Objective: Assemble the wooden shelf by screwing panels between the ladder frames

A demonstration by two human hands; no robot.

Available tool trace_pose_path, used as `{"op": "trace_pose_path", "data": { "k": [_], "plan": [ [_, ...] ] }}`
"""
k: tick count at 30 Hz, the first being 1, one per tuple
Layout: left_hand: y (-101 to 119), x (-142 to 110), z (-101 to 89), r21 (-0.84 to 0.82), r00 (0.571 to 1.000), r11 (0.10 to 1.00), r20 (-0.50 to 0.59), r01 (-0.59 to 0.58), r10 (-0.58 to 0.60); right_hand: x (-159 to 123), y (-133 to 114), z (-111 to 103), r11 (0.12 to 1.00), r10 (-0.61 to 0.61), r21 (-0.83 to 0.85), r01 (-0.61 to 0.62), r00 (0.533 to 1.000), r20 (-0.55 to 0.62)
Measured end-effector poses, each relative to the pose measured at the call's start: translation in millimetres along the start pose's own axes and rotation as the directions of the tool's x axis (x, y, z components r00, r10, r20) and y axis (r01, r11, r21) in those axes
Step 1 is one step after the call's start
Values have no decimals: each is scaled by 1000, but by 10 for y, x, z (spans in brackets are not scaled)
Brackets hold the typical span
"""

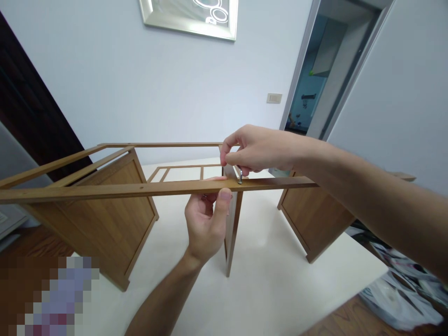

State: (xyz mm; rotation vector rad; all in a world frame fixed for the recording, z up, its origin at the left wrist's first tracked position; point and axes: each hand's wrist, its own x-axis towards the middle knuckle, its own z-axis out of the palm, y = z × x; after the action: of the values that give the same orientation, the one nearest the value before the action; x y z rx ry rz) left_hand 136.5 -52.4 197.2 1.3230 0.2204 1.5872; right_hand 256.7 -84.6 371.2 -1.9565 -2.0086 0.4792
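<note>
A wooden shelf frame (105,189) stands on a white table (266,280), with brown panels at left, middle and right joined by thin rails. My left hand (206,221) reaches up from below and grips the front rail and the top of the middle panel (233,233), thumb pressed on the rail. My right hand (255,149) comes in from the right above the rail, fingers pinched on a small metal hex key (240,176) that stands in the rail over the middle panel.
A framed picture (191,16) hangs on the pale wall behind. An open doorway (322,70) is at the back right. Papers and plastic bags (399,289) lie beside the table at the lower right. Dark furniture (31,116) stands at left.
</note>
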Motion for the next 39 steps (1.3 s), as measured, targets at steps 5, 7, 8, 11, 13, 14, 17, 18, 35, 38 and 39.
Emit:
{"op": "trace_pose_path", "data": {
  "k": [5, 7, 8, 11, 13, 14, 17, 18, 35, 38, 39],
  "plan": [
    [1, 2, -8, -10, 999, 1000, 35, -5, 5, -62, 138, 40, 989, -73, 128, 71, 997, 10],
    [-6, 6, -12, -10, 999, 1000, 41, -20, 20, -137, 207, 24, 981, -168, 101, 168, 986, -7],
    [-9, 7, -12, -8, 999, 1000, 41, -26, 27, -179, 244, 8, 975, -214, 60, 214, 977, -4],
    [-13, 9, -5, -8, 998, 999, 46, -32, 33, -280, 345, -53, 940, -333, -78, 332, 943, 1],
    [-11, 8, 1, -15, 998, 1000, 55, -24, 25, -304, 388, -79, 912, -399, -119, 393, 916, -35],
    [-9, 8, 2, -21, 998, 1000, 57, -18, 19, -302, 399, -86, 902, -422, -131, 412, 905, -57],
    [-3, 5, -3, -31, 998, 999, 55, -6, 8, -263, 390, -100, 890, -441, -165, 425, 894, -81],
    [-2, 4, -6, -31, 998, 1000, 56, -4, 6, -247, 378, -110, 887, -443, -179, 425, 894, -74],
    [-3, -11, -14, -9, 999, 1000, 43, -1, 2, -391, 198, -165, 791, -424, -509, 340, 904, -54],
    [-5, -6, 1, -16, 999, 1000, 33, -6, 6, -450, 139, -129, 766, -421, -557, 321, 905, -57],
    [-5, -5, 5, -16, 1000, 1000, 29, -6, 7, -463, 117, -111, 762, -418, -568, 311, 906, -65]
  ]
}}
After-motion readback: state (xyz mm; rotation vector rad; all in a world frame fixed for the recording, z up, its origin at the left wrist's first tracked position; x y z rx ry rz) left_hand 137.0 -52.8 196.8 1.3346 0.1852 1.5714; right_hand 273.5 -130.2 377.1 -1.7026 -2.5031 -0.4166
